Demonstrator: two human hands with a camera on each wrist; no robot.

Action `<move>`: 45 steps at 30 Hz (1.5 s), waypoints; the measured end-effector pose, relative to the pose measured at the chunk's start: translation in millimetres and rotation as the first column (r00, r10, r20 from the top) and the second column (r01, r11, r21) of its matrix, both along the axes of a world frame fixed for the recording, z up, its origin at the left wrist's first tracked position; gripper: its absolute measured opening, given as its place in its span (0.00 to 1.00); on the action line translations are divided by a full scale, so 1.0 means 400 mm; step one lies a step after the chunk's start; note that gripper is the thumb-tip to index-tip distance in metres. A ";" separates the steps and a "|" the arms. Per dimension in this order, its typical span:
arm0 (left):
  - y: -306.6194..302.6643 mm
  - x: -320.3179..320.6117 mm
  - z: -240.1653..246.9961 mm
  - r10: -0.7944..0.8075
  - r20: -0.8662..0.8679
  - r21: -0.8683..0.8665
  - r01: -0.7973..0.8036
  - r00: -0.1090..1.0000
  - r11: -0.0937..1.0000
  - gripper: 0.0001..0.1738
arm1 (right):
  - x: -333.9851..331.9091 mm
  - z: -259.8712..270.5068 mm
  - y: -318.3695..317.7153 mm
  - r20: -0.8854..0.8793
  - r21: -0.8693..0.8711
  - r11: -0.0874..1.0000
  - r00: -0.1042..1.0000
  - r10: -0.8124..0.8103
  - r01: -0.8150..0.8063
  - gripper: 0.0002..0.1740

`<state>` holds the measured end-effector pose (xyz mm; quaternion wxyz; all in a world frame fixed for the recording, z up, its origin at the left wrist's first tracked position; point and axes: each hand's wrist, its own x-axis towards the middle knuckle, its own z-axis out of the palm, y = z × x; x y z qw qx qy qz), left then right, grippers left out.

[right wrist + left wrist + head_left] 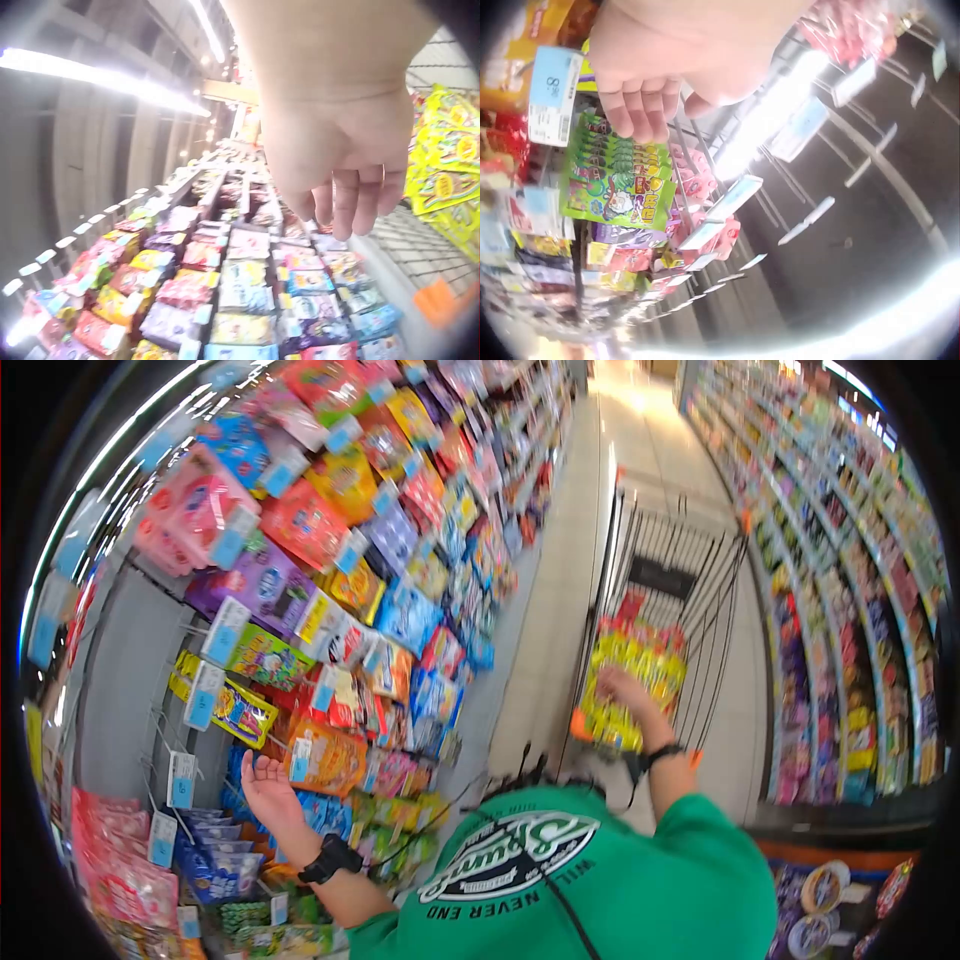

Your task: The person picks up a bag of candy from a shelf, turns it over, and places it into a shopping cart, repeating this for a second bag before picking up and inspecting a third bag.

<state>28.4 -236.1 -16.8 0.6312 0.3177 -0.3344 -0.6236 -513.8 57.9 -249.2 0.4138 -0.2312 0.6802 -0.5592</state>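
Note:
My left hand (272,795) is raised in front of the rack of bagged sweets, its fingers loosely bent and holding nothing. Close by it hang a yellow bag (240,712) and an orange bag (330,756). In the left wrist view, green candy bags (615,187) hang just past the fingertips. Over the shopping cart (700,580), my right hand (622,688) hangs with relaxed fingers above a pile of yellow packets (610,655). Nothing shows between those fingers in the right wrist view, where the yellow packets (448,154) lie beside the hand.
Price tags (203,695) stick out from the rack hooks on the left. Bare hooks (165,745) show near the left hand. Shelves of goods (850,610) line the right side, and a tiled aisle (560,600) runs ahead between them.

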 end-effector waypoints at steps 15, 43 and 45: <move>0.406 -0.340 -0.325 -0.379 0.567 0.560 -0.005 0.731 0.828 0.21 | -0.182 -0.730 0.362 -0.033 0.847 0.530 0.990 0.139 -0.046 0.27; 0.922 -0.326 -0.484 -0.665 0.690 0.717 -0.140 0.286 0.683 0.18 | -0.178 -0.611 0.255 -0.079 0.937 0.301 0.734 0.675 -0.176 0.21; 0.997 -0.255 -0.504 -0.725 0.627 0.779 -0.209 0.287 0.591 0.21 | -0.175 -0.632 0.285 -0.052 0.936 0.277 0.696 0.716 -0.216 0.19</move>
